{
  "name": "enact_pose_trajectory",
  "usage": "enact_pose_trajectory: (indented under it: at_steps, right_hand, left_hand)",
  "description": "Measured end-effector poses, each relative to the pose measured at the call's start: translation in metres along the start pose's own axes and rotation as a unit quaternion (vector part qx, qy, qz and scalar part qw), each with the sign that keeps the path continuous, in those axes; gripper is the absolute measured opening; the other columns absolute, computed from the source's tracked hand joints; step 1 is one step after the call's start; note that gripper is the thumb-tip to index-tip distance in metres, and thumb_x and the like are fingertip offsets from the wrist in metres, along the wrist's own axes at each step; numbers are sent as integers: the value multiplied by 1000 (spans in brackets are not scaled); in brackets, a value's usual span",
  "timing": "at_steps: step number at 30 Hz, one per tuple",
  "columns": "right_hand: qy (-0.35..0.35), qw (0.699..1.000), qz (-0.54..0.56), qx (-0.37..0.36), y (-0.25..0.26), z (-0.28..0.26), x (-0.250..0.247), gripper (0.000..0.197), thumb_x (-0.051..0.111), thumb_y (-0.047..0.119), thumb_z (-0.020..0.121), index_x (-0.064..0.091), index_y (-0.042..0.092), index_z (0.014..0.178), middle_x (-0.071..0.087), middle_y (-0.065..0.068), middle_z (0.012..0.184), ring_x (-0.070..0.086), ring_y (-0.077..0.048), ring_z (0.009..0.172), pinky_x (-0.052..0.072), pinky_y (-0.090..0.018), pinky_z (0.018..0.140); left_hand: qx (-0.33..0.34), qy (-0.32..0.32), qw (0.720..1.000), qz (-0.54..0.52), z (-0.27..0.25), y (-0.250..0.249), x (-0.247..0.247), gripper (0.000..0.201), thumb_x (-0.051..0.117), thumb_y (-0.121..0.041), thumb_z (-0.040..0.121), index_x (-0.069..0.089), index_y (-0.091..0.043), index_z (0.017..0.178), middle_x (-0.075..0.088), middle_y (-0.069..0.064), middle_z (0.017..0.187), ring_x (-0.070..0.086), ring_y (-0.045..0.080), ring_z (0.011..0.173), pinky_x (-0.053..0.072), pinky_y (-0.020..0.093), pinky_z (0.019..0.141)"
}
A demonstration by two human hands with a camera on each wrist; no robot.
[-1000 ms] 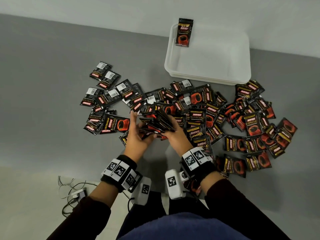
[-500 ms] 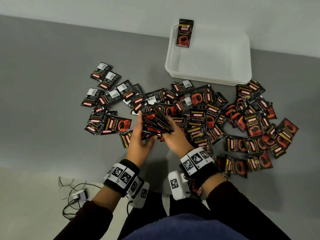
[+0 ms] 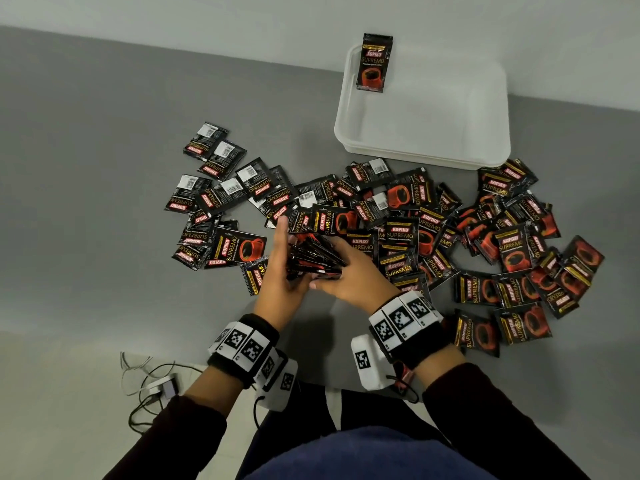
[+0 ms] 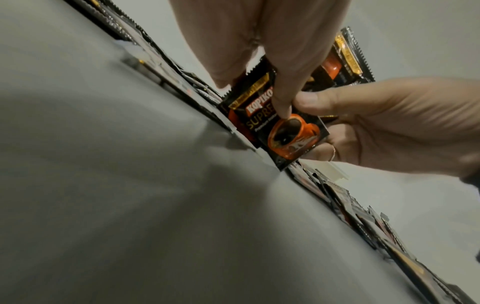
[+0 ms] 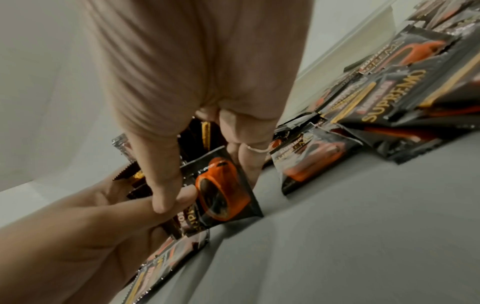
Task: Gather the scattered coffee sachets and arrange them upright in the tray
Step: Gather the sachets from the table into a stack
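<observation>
Black sachets: stack [image 3: 317,258] now squared tighter vs 1 s ago, L hand [image 3: 282,271] & R hand [image 3: 353,275] both clamped on it; tray [image 3: 426,157] next.

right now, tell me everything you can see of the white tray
The white tray is a shallow rectangular tub with rounded corners and a rolled rim, plastic by the look of it. It sits on the grey surface against the pale wall, beyond the scattered sachets; a few near its front edge may touch it. Inside it holds one sachet, upright against the far left corner, front facing the camera. The rest of its floor shows bare. Neither hand touches it.
</observation>
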State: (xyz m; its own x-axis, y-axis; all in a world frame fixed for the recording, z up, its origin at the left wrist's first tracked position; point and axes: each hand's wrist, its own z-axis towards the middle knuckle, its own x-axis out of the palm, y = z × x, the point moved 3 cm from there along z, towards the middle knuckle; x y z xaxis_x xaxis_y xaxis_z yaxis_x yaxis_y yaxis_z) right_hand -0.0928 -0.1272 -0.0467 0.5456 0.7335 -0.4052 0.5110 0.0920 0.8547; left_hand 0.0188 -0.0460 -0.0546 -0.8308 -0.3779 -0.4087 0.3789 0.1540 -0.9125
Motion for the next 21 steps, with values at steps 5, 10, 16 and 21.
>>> enact_pose_trajectory:
  at_steps: [5, 10, 16, 21]
  right_hand:
    - [-18, 1000, 18, -17, -4, -1, 2, 62, 73, 10, 75, 47, 15, 131, 63, -7, 119, 59, -21, 112, 45, -32, 99]
    - [-31, 999, 14, -14, -7, 1, 2, 55, 68, 5, 77, 49, 13, 128, 64, -7, 118, 59, -19, 112, 44, -31, 101]
    - [-64, 993, 98, 2, -10, -6, 7, 33, 69, -2, 75, 61, 5, 106, 68, -9, 103, 62, -16, 96, 45, -17, 85]
    - [-71, 980, 184, 16, -7, -4, 18, 45, 58, -13, 79, 54, 15, 114, 61, -9, 116, 57, -13, 109, 42, -23, 99]
  left_hand:
    - [-1, 26, 1000, -17, -2, 2, -3, 89, 67, 5, 75, 19, -29, 142, 33, 1, 147, 31, 13, 137, 33, 40, 111]
    - [-92, 6, 996, -11, -2, 14, -2, 64, 77, -12, 71, 48, -10, 128, 59, 7, 125, 55, 21, 117, 43, 45, 102]
    - [-41, 22, 997, 58, -1, 7, -6, 56, 77, -10, 71, 54, -3, 122, 47, 17, 136, 40, 29, 132, 35, 42, 109]
    - [-34, 68, 997, -15, 1, -3, -3, 72, 66, 9, 75, 29, 5, 137, 46, 19, 133, 42, 30, 129, 32, 43, 111]
